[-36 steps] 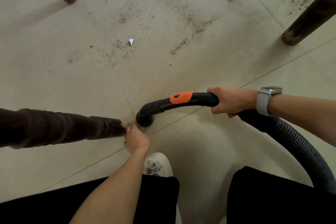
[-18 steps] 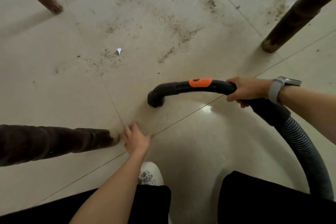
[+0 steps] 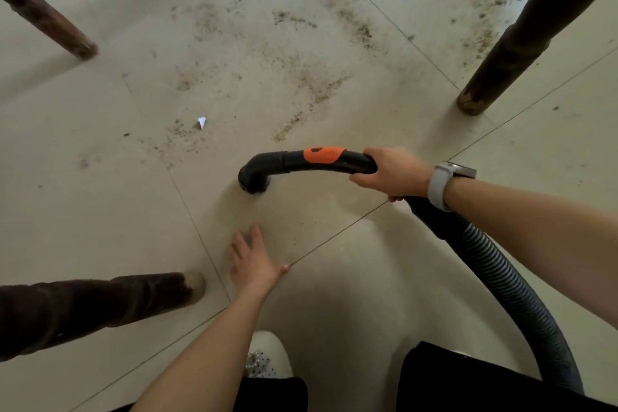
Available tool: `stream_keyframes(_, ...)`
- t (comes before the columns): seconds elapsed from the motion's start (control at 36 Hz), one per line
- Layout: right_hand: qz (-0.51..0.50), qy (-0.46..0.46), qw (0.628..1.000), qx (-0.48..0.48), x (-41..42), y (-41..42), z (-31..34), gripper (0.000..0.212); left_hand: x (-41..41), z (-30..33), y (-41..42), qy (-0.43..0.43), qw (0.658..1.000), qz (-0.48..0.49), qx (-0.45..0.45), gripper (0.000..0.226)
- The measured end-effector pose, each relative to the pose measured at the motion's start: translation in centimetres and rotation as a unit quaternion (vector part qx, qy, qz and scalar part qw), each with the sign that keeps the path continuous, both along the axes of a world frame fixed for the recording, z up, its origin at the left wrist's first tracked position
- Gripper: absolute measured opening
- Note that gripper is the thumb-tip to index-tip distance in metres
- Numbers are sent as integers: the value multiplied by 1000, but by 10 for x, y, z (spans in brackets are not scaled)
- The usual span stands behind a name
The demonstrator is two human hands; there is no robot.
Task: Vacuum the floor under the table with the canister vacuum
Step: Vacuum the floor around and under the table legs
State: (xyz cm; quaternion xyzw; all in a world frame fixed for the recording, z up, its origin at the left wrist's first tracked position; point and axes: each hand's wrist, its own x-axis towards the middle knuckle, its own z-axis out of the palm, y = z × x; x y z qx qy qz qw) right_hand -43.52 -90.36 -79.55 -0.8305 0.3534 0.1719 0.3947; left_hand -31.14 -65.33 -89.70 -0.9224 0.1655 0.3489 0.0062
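Note:
My right hand (image 3: pixel 394 174) grips the black vacuum handle (image 3: pixel 301 162) with its orange slider. The handle's open mouth (image 3: pixel 254 183) points down at the beige tiled floor (image 3: pixel 100 211). A grey ribbed hose (image 3: pixel 511 294) runs from the handle back past my right arm to the lower right. My left hand (image 3: pixel 254 257) rests flat on the tile with fingers spread, just below the mouth and apart from it. Brown dirt (image 3: pixel 314 84) is strewn over the tiles ahead, with a small white paper scrap (image 3: pixel 201 121) among it.
Three dark wooden table legs stand around the patch: one near my left hand (image 3: pixel 133 298), one at the far left (image 3: pixel 50 27), one at the right (image 3: pixel 508 53). My white shoe (image 3: pixel 267 358) and black trousers (image 3: pixel 468 385) fill the bottom edge.
My left hand let go of the near table leg and now lies flat on the floor. My right hand carried the vacuum mouth forward and right, away from that leg.

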Motion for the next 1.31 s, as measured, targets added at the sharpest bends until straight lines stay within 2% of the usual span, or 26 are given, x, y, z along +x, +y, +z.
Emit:
stream_keyframes(0.14, -57, -20, 994, -93, -16, -19, 2, 22, 7, -1, -8, 22, 999, -9, 22, 116)
stream_keyframes(0.28, -90, -22, 989, -119, -21, -27, 2, 24, 7, -1, -9, 25, 999, -10, 23, 115)
stream_keyframes(0.64, -25, -33, 967, -252, 6, -3, -1, 34, 6, 0, -22, 17, 999, 5, 36, 115)
stream_keyframes(0.89, -146, 0, 936, -320, -24, -41, 18, 34, 8, -1, -23, 9, 999, -2, 45, 112)
stream_keyframes(0.97, -155, 2, 932, -328, -25, -39, 18, 35, 8, 2, -28, 7, 997, -18, 69, 107)
stream_keyframes(1.11, -105, -10, 949, -299, -11, -12, 22, 32, 11, 8, -46, -10, 997, -36, 62, 82)
stream_keyframes(1.17, -75, -26, 960, -269, -6, 1, 21, 30, 10, 10, -54, 7, 998, -47, 46, 86)
stream_keyframes(1.19, -62, -35, 971, -229, -4, 5, 20, 28, 9, 10, -58, 20, 998, -53, 35, 92)
stream_keyframes(1.25, -63, -44, 993, -84, -3, 9, 20, 24, 7, 10, -62, 45, 997, -53, 11, 103)
stream_keyframes(1.31, -98, -43, 992, 68, -3, 8, 21, 22, 4, 8, -62, 62, 997, -52, 0, 111)
